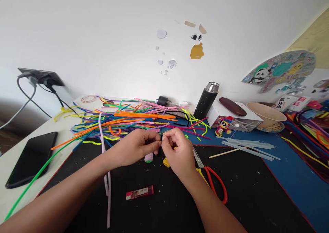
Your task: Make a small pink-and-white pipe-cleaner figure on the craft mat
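Note:
My left hand [141, 145] and my right hand [178, 150] meet above the black mat [164, 209], fingertips almost touching. Both are closed in a pinch. Something small and dark shows between them, but I cannot make out what it is. Just below my left fingers lies a pale pink piece with a green end [148, 157]. A small yellow piece [166, 162] sits by my right hand, partly hidden by it. Scissors with red and yellow handles [216, 185] lie right of my right wrist, and a red lighter [139, 192] lies in front of my hands.
Many coloured pipe cleaners [144, 115] are heaped behind my hands. Pale lilac strips [109, 198] lie under my left forearm. A phone [32, 159] is at the left. Rightward stand a black thermos [207, 101], a white box [233, 114] and translucent glue sticks [249, 145].

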Demonstrator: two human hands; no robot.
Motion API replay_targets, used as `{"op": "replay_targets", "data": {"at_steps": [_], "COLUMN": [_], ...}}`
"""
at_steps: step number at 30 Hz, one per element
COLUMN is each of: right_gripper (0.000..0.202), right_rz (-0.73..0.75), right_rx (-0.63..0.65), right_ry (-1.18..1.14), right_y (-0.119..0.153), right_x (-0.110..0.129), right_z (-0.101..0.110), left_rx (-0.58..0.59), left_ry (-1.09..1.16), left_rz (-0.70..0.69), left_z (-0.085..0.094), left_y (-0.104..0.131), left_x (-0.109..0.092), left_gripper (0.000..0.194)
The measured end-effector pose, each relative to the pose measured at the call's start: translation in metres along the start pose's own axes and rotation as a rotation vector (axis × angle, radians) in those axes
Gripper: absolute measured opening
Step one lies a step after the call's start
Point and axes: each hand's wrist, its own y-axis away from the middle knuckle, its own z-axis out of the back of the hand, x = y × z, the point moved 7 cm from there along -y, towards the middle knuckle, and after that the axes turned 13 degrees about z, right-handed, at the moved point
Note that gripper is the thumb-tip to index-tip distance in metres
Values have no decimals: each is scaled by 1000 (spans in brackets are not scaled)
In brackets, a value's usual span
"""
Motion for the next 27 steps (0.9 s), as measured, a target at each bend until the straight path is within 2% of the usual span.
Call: {"op": "replay_targets", "data": {"at_steps": [6, 11, 16, 22, 27], "right_gripper": [22, 25, 25, 29, 29], "right_rz": [-161, -243, -251, -284, -298], "right_rx": [27, 25, 16, 106, 123], "right_ry": [-279, -402, -498, -593, -675], "right_y": [0, 0, -1, -1, 0], "right_x": [-2, -7, -11, -10, -10], "right_z": [-2, -6, -5, -10, -14], "left_rx": [-182, -207, -104, 69, 188], "left_ry": [-206, -302, -219, 16, 202], "left_rz": [-88, -114, -79, -46, -21], "left_z": [16, 20, 20, 12, 5], "left_y": [1, 4, 6, 4, 2], "left_x": [0, -1, -2, 7, 8], "left_gripper": [31, 31, 36, 38, 41]}}
